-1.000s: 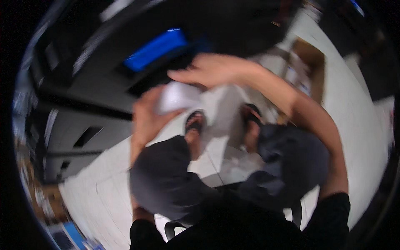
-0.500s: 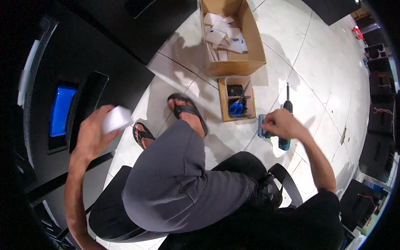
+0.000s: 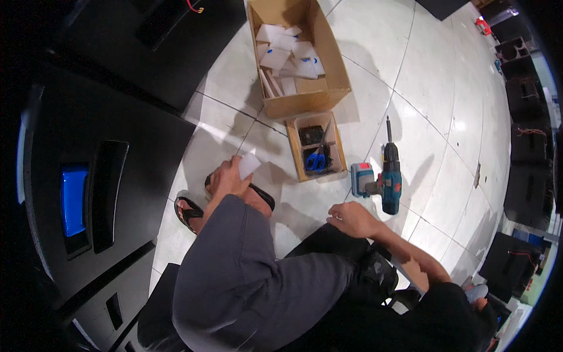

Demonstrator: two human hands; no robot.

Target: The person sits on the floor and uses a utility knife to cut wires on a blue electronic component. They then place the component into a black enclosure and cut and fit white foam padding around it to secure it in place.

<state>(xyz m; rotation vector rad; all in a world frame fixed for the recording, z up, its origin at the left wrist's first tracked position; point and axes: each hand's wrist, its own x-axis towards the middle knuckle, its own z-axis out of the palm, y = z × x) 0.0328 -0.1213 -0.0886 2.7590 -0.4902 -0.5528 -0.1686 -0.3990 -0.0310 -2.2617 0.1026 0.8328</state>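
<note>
My left hand [image 3: 227, 178] is held low over my left knee, closed on a small white card-like piece [image 3: 248, 165]. My right hand [image 3: 350, 218] rests on my right thigh with its fingers curled and nothing in it. A teal cordless drill [image 3: 389, 177] lies on the white floor tiles just beyond the right hand. Ahead of the left hand stands a small open box [image 3: 295, 148] holding blue-handled scissors [image 3: 315, 161] and dark parts. Behind it is a larger cardboard box [image 3: 305, 100] with several white pieces inside.
A black cabinet [image 3: 88, 193] with a blue-lit panel fills the left side. More black cabinets [image 3: 522, 129] stand along the right edge. My feet in sandals [image 3: 189, 212] are on the pale tiled floor [image 3: 446, 105]. I sit on a dark seat.
My view has swung toward the floor and boxes. My left hand came down with the white piece to the knee. My right hand drew back from beside the drill onto my thigh.
</note>
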